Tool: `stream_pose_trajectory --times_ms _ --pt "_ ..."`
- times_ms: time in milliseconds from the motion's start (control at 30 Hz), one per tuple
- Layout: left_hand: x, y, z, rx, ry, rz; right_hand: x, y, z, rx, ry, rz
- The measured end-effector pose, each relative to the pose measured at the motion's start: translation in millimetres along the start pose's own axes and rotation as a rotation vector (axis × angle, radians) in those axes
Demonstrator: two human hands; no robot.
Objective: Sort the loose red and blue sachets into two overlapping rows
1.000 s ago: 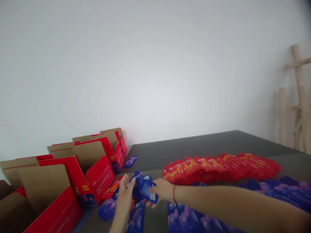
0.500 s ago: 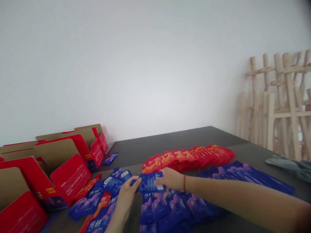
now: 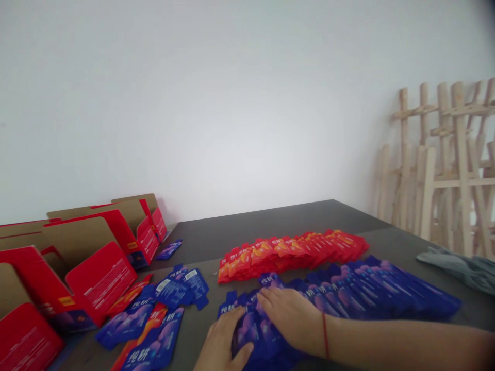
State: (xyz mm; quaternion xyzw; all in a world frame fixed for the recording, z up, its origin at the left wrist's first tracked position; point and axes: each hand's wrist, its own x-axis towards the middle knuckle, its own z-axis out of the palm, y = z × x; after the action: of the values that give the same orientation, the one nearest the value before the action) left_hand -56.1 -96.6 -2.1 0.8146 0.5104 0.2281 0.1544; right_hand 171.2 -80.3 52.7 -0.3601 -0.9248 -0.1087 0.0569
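Note:
In front of me a long overlapping row of blue pouches [image 3: 332, 293] lies fanned across the table. My left hand [image 3: 222, 340] is at the near left end of this row, thumb spread from its fingers, touching the end pouches. Over the pouches beside it my right hand [image 3: 288, 314], with a red cord at the wrist, lies with fingers stretched out. Neither hand has a pouch lifted. Parts of the pouches are covered by both hands.
Behind the blue row runs a row of red pouches [image 3: 286, 252]. Open red cartons [image 3: 96, 273] stand along the left, with loose blue pouches [image 3: 180, 288] beside them. A grey glove-like cloth [image 3: 456, 263] lies at the right; wooden frames [image 3: 460, 154] lean by the wall.
The blue pouch held between both hands has left them and can no longer be told from the row. Both hands have come down and nearer, onto the blue pouches.

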Motion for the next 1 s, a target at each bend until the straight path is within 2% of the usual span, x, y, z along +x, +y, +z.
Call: stream_pose_trajectory --times_ms 100,200,300,467,600,767,867,1000 --pt "-7 -12 7.7 -0.038 0.047 0.015 -4 -14 6 -0.022 0.0 -0.015" --pt "-14 -20 12.8 -0.116 0.11 0.037 -6 -23 2 0.062 -0.033 -0.021" --pt "-20 -20 9.7 -0.192 0.085 0.034 -9 -23 -8 0.188 -0.068 -0.029" --pt "-24 -17 0.6 -0.083 0.1 0.001 -13 -3 -18 0.348 -0.008 -0.044" --pt "-32 -25 -1.5 0.05 0.086 0.101 -11 14 -17 0.385 0.003 -0.049" --pt "-39 -45 7.7 0.061 0.09 0.192 -14 8 -11 0.42 -0.063 -0.097" --pt "-34 -52 19.5 0.068 0.103 0.182 -8 10 -14 0.415 -0.066 -0.053" --pt "-24 -60 32.1 0.063 0.092 0.259 7 38 -14 0.368 -0.041 0.126"
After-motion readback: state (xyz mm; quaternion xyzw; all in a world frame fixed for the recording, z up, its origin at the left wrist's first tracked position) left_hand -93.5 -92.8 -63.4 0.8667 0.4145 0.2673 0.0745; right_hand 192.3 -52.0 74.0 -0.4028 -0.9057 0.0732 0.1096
